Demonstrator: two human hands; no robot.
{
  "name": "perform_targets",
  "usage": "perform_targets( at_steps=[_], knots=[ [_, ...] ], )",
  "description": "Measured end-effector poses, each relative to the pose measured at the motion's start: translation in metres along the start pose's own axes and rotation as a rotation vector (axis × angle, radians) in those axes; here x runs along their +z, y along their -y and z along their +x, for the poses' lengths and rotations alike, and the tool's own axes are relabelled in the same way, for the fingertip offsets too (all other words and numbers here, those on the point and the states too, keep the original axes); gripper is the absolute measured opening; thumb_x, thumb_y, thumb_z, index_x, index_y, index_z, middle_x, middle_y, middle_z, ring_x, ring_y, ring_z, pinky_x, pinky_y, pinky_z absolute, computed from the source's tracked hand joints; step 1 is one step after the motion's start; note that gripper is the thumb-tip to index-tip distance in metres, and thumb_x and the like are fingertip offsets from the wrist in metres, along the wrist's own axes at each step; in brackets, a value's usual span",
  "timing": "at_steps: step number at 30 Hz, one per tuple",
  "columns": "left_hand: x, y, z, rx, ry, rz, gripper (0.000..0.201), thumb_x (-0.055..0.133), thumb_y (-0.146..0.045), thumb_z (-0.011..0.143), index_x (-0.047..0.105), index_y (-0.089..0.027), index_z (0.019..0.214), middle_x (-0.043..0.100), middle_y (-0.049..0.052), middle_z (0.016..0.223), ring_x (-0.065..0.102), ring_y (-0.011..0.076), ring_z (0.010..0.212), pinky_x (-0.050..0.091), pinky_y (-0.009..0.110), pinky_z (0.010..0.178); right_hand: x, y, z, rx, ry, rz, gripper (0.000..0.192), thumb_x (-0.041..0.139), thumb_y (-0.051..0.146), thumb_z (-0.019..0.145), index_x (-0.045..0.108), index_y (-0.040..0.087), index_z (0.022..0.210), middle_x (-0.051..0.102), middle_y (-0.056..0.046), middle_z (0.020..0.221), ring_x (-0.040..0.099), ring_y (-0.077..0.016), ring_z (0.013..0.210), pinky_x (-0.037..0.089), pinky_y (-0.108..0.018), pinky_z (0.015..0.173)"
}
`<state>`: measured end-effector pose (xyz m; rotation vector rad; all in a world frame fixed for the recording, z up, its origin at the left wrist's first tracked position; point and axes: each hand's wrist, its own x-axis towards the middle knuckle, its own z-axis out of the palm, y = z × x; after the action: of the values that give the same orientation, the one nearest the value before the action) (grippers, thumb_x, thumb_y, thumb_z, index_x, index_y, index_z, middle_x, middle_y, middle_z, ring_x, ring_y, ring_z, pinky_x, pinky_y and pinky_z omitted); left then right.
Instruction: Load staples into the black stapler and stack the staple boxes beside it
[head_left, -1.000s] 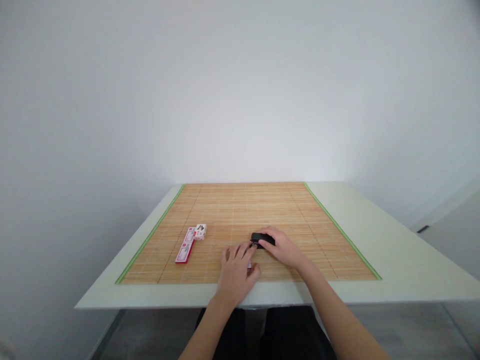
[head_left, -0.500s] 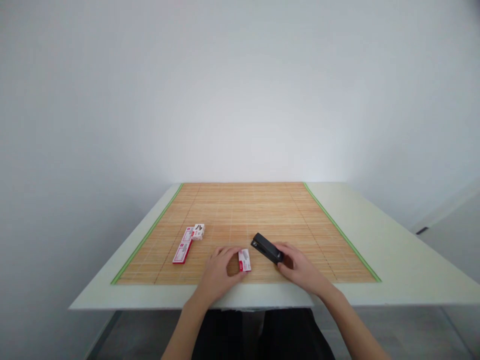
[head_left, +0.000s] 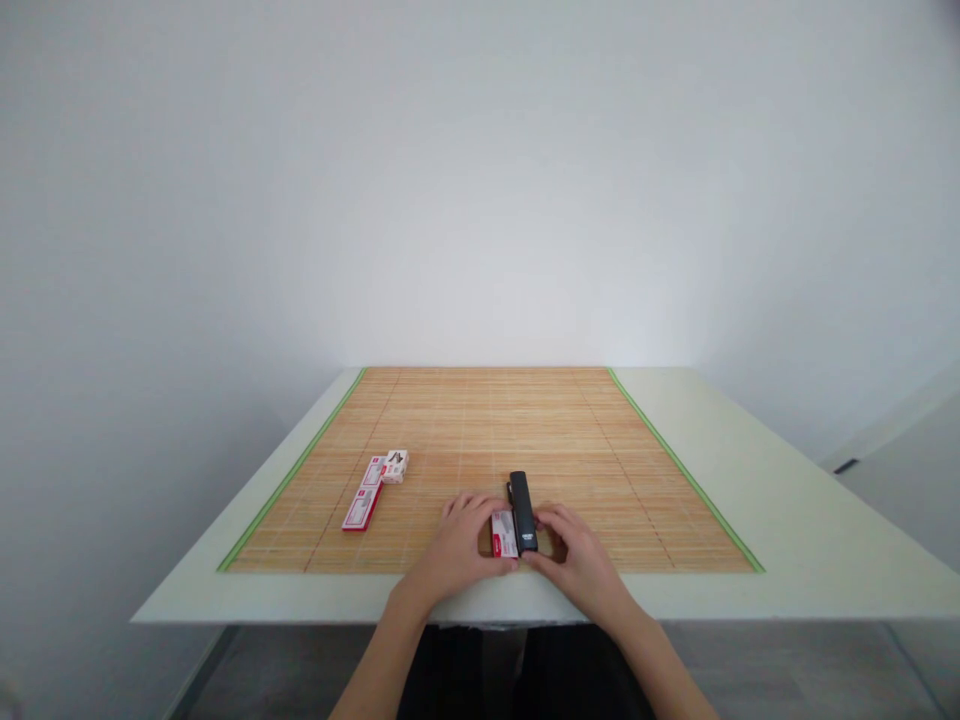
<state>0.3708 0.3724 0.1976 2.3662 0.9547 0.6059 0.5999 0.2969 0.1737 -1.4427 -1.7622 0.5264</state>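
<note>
A black stapler (head_left: 522, 509) lies on the bamboo mat (head_left: 487, 420), pointing away from me, near the front edge. Right beside it on the left lies a small red-and-white staple box (head_left: 504, 532). My left hand (head_left: 459, 546) rests on the mat with its fingers against the box's left side. My right hand (head_left: 577, 560) touches the near end of the stapler from the right. Both objects lie on the mat between my hands.
Two more red-and-white staple boxes (head_left: 364, 505) and a smaller white box (head_left: 395, 465) lie on the mat's left part. The mat has green edges and covers a pale table (head_left: 787, 520). A white wall stands behind.
The stapler has turned from a diagonal pose to pointing straight away and now lies next to the staple box. Both hands have come together around the two objects, nearer the front edge.
</note>
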Motion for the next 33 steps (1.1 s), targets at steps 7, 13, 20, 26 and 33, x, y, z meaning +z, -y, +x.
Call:
perform_targets(
  at_steps=[7,13,20,26,33],
  knots=[
    [0.010,-0.004,0.000,-0.004,-0.031,0.003,0.062,0.087,-0.049,0.072,0.062,-0.033,0.127,0.066,0.003,0.127,0.054,0.0291,0.121,0.038,0.042,0.105,-0.002,0.005,-0.003,-0.007,-0.023,-0.026,0.031,0.078,0.031,0.084,0.067,0.027,0.112,0.066,-0.005,0.107,0.062,-0.0263,0.100,0.052,-0.039,0.087],
    [0.011,-0.003,0.002,-0.005,-0.012,-0.013,0.065,0.086,-0.052,0.074,0.062,-0.032,0.130,0.065,0.004,0.129,0.051,0.0314,0.124,0.036,0.045,0.107,-0.005,0.009,-0.006,-0.014,-0.018,-0.056,0.029,0.076,0.030,0.085,0.065,0.025,0.111,0.064,-0.005,0.104,0.061,-0.0246,0.097,0.050,-0.038,0.085],
    [0.015,0.003,0.006,0.027,0.012,-0.047,0.077,0.085,-0.059,0.073,0.057,-0.035,0.140,0.063,0.004,0.136,0.050,0.0323,0.127,0.038,0.048,0.108,-0.005,0.007,-0.006,-0.008,-0.017,-0.055,0.032,0.075,0.029,0.084,0.064,0.025,0.113,0.065,-0.005,0.110,0.061,-0.0251,0.102,0.051,-0.039,0.089],
    [0.004,0.013,-0.008,0.026,-0.065,-0.002,0.111,0.085,-0.072,0.064,0.038,-0.034,0.156,0.048,0.008,0.154,0.043,0.0344,0.139,0.035,0.051,0.116,-0.002,-0.001,-0.008,0.002,-0.030,-0.068,0.049,0.076,0.032,0.082,0.061,0.026,0.128,0.063,-0.008,0.125,0.060,-0.0275,0.115,0.051,-0.044,0.102],
    [-0.093,0.113,-0.047,-0.392,-0.474,0.283,0.058,0.065,-0.054,0.088,0.058,-0.026,0.139,0.060,0.010,0.133,0.054,0.0326,0.124,0.040,0.051,0.111,0.001,-0.007,-0.009,0.014,-0.016,-0.109,0.055,0.077,0.035,0.081,0.061,0.026,0.133,0.061,-0.010,0.133,0.058,-0.0297,0.123,0.049,-0.048,0.109]
  ],
)
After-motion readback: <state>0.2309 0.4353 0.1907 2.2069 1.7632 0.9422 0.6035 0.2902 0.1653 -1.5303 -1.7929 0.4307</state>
